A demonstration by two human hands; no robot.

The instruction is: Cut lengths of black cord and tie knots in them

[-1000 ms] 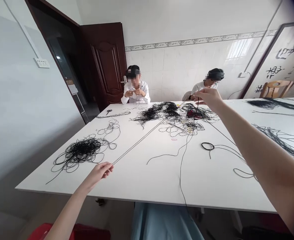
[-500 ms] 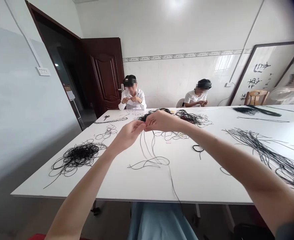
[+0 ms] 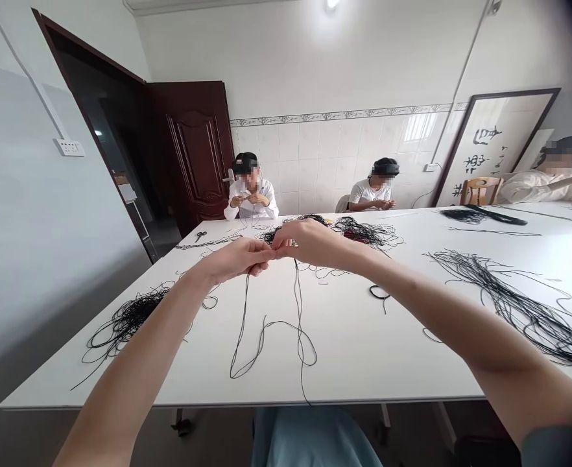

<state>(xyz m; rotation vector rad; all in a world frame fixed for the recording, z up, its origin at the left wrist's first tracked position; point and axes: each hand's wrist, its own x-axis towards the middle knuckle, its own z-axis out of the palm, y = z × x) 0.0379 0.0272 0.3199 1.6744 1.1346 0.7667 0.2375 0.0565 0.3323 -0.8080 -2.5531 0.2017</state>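
Over tbl (image 3: 358, 350), cord (image 3: 299, 329) went slack, L fingers (image 3: 262, 254) now meet R fingers (image 3: 286, 251).

Arms (image 3: 154, 357) extended; left hand (image 3: 242, 256), right hand (image 3: 300, 243) pinching, touching.

Black cords (image 3: 244, 305) on white table (image 3: 344, 357) — dark red-brown door (image 3: 193, 149), grey-patterned wall border (image 3: 342, 115).

Well-lit, lamp (image 3: 333, 4) glow top ctr, tiles (image 3: 337, 155) w/ glare, dark UR corner
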